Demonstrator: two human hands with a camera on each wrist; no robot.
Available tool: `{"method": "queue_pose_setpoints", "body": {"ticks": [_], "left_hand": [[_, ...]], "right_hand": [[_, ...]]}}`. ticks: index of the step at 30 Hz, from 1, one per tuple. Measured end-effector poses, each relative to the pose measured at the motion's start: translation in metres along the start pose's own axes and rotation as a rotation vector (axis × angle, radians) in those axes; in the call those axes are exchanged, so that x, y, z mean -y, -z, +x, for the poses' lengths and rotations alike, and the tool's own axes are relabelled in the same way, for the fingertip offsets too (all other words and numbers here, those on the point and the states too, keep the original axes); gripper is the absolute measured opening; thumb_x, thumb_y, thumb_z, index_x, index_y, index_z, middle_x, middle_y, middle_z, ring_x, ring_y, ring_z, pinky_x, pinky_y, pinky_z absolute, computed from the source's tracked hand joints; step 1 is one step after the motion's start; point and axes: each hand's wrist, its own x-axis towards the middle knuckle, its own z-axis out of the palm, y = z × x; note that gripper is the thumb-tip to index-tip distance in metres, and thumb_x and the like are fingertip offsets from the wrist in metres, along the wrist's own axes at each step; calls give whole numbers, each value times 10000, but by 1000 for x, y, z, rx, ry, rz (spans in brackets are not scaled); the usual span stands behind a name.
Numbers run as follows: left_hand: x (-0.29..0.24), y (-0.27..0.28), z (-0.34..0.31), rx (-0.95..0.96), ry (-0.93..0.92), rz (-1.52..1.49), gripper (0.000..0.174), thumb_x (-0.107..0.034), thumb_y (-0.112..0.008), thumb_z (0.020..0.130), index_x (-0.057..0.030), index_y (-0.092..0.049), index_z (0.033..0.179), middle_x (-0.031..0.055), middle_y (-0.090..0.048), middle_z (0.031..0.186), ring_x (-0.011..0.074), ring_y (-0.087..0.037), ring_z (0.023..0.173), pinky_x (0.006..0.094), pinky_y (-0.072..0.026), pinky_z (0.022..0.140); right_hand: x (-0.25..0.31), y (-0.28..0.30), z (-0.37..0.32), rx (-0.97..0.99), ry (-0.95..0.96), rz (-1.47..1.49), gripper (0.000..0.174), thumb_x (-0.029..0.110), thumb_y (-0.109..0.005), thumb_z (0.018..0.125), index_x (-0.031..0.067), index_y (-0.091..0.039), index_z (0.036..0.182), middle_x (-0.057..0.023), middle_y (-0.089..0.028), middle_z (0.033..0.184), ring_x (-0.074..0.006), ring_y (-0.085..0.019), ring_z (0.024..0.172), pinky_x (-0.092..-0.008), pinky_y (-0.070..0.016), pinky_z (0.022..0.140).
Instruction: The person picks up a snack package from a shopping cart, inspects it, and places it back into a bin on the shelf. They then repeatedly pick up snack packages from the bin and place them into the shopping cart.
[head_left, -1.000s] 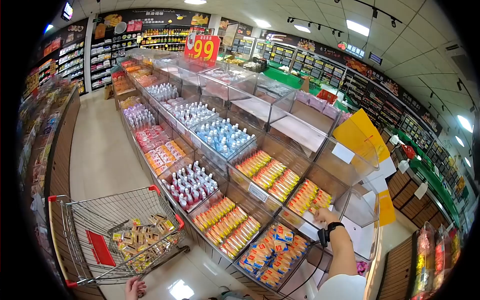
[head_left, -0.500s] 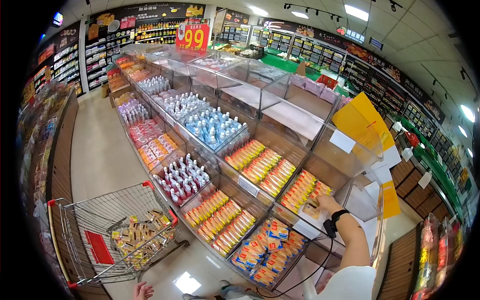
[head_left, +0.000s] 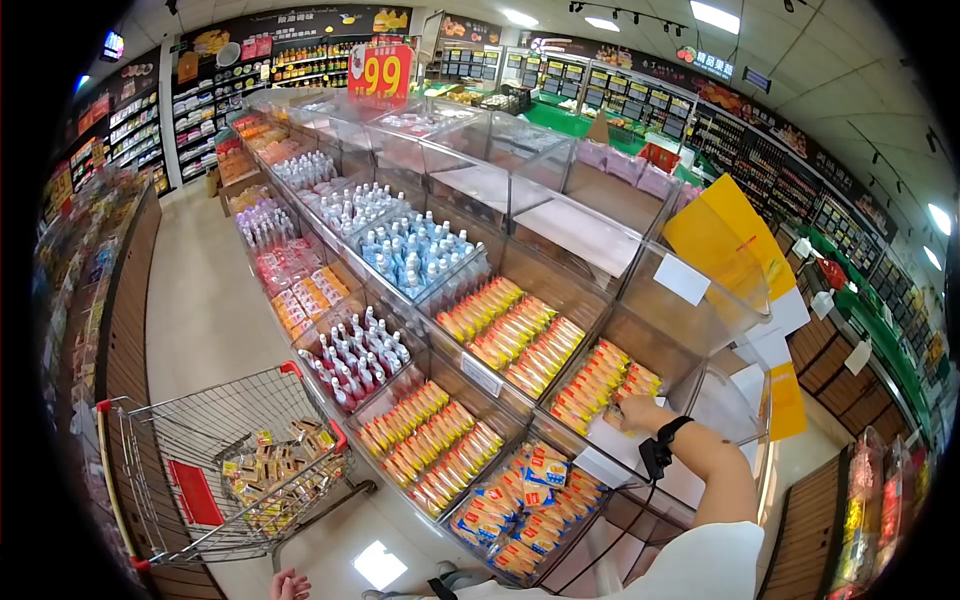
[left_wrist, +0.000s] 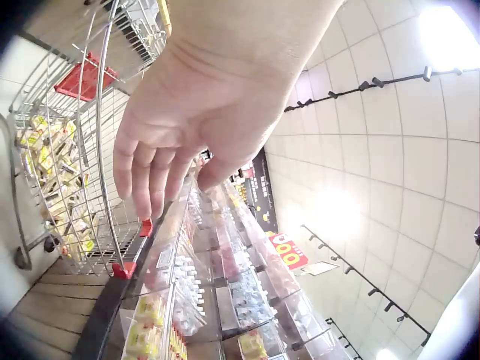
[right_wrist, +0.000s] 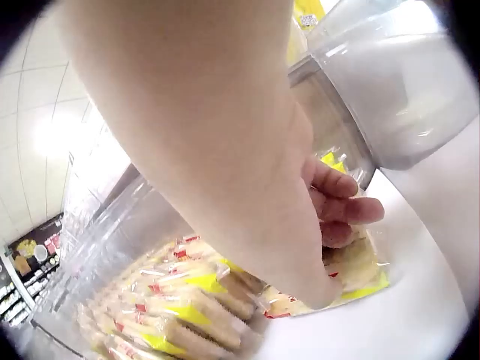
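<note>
In the clear-walled bin at the right, my right hand (head_left: 642, 412) is over the front end of the rows of yellow-and-red wrapped packets (head_left: 592, 385). Close up in the right wrist view, the hand (right_wrist: 330, 225) has its thumb and bent fingers around a clear-and-yellow packet (right_wrist: 364, 270) low over the white bin floor; the hand hides part of it. More packets (right_wrist: 161, 315) lean in a row beside it. My left hand (head_left: 290, 584) hangs beside the cart, its fingers loosely bent and holding nothing (left_wrist: 206, 112).
A shopping cart (head_left: 190, 493) with several small packs stands at the left. Bins of bottles (head_left: 355, 358) and blue-and-orange packets (head_left: 530, 505) line the display. A yellow board (head_left: 725, 240) rises behind the right bins. A black cable hangs from the right wrist.
My right hand has moved slightly left along the bin from half a second ago, near the packet row's front end. The left hand still hangs low by the cart.
</note>
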Motion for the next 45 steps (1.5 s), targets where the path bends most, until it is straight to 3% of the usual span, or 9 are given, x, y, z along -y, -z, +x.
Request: {"method": "queue_pose_setpoints", "body": {"ticks": [3, 9, 13, 16, 21, 27, 31, 34, 45], "left_hand": [[-1, 2, 0, 5, 23, 101, 411, -163, -332, 837, -94, -206, 1222, 158, -351, 1170, 232, -473, 831, 354, -458, 630], [-6, -8, -15, 56, -47, 585, 388, -198, -292, 842, -118, -215, 1214, 146, -359, 1164, 221, -434, 950, 363, -445, 708], [16, 72, 30, 484, -646, 1215, 300, -196, -287, 841, -137, -357, 1127, 88, -462, 1044, 188, -473, 895, 327, -454, 670], [2, 29, 8, 186, -164, 712, 310, -178, -309, 837, -139, -329, 1144, 106, -432, 1085, 198, -458, 932, 325, -447, 690], [-7, 12, -1, 155, -91, 553, 347, -148, -346, 830, -143, -282, 1171, 135, -381, 1154, 216, -434, 994, 322, -434, 725], [8, 26, -8, -40, -31, 358, 390, -121, -343, 846, -133, -204, 1210, 184, -314, 1207, 269, -433, 1008, 330, -438, 712], [3, 12, -21, -51, -31, 500, 382, -209, -339, 857, -130, -220, 1211, 159, -337, 1200, 280, -409, 1035, 362, -402, 774], [-17, -57, -38, -238, -105, 394, 254, -242, -361, 845, -76, -399, 1034, 68, -540, 825, 131, -535, 696, 227, -424, 574], [-29, -87, -49, -337, -71, 450, 256, -263, -363, 844, -88, -409, 1025, 50, -535, 824, 113, -526, 710, 215, -404, 599]], "right_hand": [[0, 9, -8, -62, -22, 151, 313, 306, -539, 636, 67, -565, 837, -125, -580, 772, -246, -561, 739, -377, -437, 609], [-9, 5, -20, 110, -118, 757, 364, 78, -347, 783, 126, -380, 1142, -111, -562, 562, -164, -550, 402, -266, -452, 349], [-8, 7, -21, 79, -145, 811, 425, 76, -413, 757, 116, -351, 1176, -102, -572, 610, -165, -567, 458, -271, -473, 412], [-9, 5, -22, -68, -62, 656, 388, 95, -472, 710, 79, -417, 1094, -119, -569, 640, -207, -575, 535, -299, -475, 476], [-7, -1, -10, -505, -71, 215, 302, 140, -591, 596, 31, -503, 863, -157, -546, 652, -269, -552, 648, -342, -443, 596], [-32, -14, 2, -380, 16, 393, 114, 105, -563, 593, 25, -490, 631, -138, -535, 632, -290, -523, 612, -361, -415, 548], [-36, -20, 9, -398, 49, 366, 89, 94, -546, 591, 33, -489, 624, -139, -528, 624, -297, -513, 603, -371, -400, 544], [-43, -36, 17, -408, 94, 248, 88, 91, -545, 582, 36, -486, 617, -142, -524, 623, -299, -512, 609, -374, -400, 549], [-10, -6, 0, -345, -97, 135, 411, 168, -607, 575, -5, -444, 911, -192, -465, 922, -312, -483, 846, -366, -419, 713]]}}
